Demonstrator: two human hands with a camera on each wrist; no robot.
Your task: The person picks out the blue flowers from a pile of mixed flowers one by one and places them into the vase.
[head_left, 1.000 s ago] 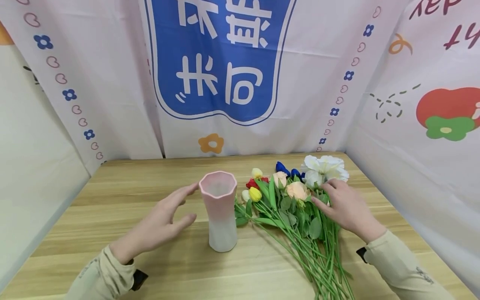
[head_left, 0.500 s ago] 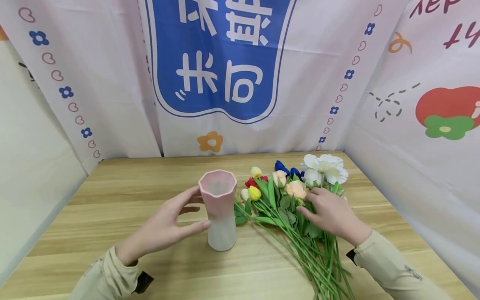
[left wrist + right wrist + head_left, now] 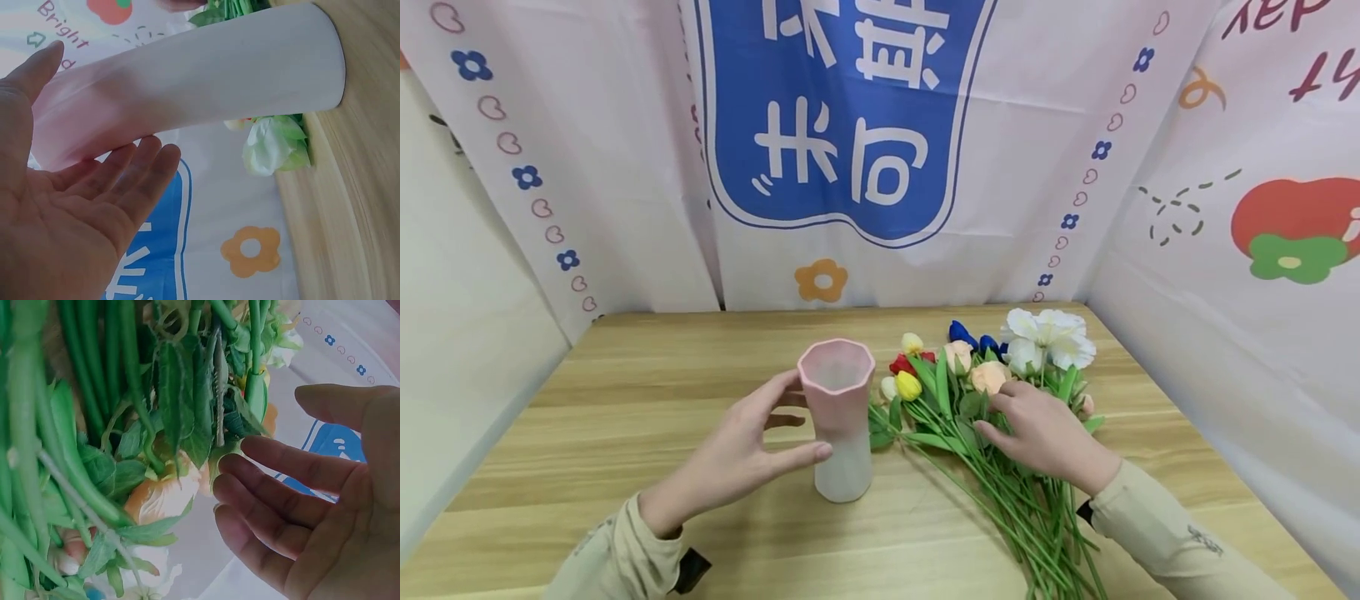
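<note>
A tall vase (image 3: 842, 442), pink at its faceted rim and fading to white below, stands upright on the table. My left hand (image 3: 741, 442) is at its left side, fingers extended along the far side and thumb apart from them; the left wrist view has the fingertips right at the wall of the vase (image 3: 206, 69). Over the bunch of artificial flowers, my right hand (image 3: 1045, 437) reaches in beside a peach rose (image 3: 988, 377). Its loosely bent fingers (image 3: 281, 487) are at the leaves (image 3: 181, 406), with nothing gripped.
The green stems (image 3: 1037, 517) run toward the table's front edge. Among the blooms are a yellow tulip (image 3: 908, 386), blue tulips (image 3: 962, 335) and a large white flower (image 3: 1048, 337). Printed cloth (image 3: 1000, 167) hangs behind the wooden table (image 3: 647, 375) and along its sides.
My left hand has moved right, up to the vase. My right hand has shifted left and nearer, from the white flower to the peach rose. The vase stays put.
</note>
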